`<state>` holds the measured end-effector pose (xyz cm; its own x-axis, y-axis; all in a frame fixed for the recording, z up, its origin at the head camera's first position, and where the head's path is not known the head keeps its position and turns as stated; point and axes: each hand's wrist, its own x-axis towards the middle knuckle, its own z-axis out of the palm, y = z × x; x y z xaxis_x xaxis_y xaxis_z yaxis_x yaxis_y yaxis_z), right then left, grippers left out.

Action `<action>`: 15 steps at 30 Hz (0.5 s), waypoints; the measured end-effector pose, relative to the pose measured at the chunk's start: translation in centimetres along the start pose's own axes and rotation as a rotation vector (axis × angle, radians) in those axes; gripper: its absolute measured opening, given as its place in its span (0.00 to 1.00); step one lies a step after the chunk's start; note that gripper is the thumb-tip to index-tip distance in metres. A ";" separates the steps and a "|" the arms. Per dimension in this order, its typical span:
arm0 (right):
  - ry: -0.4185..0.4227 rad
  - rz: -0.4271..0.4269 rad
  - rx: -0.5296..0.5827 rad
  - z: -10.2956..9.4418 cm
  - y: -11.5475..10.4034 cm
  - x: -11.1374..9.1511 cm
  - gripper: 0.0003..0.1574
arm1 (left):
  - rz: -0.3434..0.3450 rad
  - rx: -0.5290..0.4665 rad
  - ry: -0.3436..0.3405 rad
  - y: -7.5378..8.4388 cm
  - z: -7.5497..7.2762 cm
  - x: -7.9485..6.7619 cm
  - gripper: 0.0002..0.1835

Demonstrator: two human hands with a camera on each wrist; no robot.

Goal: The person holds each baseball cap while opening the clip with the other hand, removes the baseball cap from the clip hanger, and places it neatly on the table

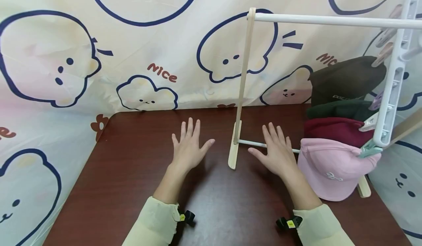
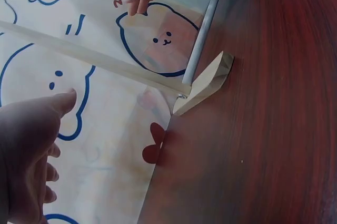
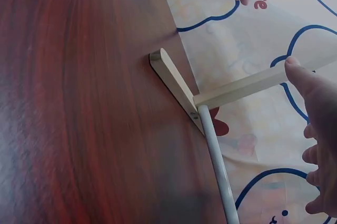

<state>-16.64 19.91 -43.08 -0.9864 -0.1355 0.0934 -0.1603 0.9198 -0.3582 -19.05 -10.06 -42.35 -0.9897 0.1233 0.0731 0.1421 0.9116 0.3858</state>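
My left hand [image 1: 188,147] is held over the brown table with its fingers straight and spread, holding nothing. To its right stands a wooden rack post [image 1: 245,66] on a short foot [image 1: 234,150]. My right hand [image 1: 276,152], also spread and holding nothing, is on the other side of that post, over the rack's lower white bar [image 1: 252,142]. Nearest to it is a pink cap [image 1: 329,165]. Behind that hang a dark red cap [image 1: 333,130], a dark green cap [image 1: 341,109] and a dark brown cap [image 1: 349,79], clipped to a white hanger [image 1: 392,84].
A white top rail [image 1: 329,19] runs across the upper right. Pastel clips, such as the teal clip [image 1: 370,150], line the hanger. Another wooden foot [image 1: 364,187] shows beside the pink cap. A cartoon-printed sheet [image 1: 138,48] covers the wall behind the table [image 1: 125,187].
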 end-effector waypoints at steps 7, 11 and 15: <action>0.077 -0.021 -0.007 -0.8 0.9 -1.8 0.63 | 0.050 -0.055 0.023 1.1 -0.1 0.5 0.53; 0.141 -0.053 0.000 -1.3 1.6 -3.1 0.61 | 0.089 -0.089 0.040 1.9 -0.2 0.8 0.50; 0.242 -0.138 0.015 -2.0 2.1 -4.5 0.57 | 0.118 -0.130 0.045 2.6 -0.3 0.9 0.48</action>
<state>-12.46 23.20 -42.40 -0.9177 -0.1655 0.3611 -0.2948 0.8931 -0.3397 -19.58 -7.73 -40.99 -0.9647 0.2059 0.1645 0.2610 0.8329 0.4880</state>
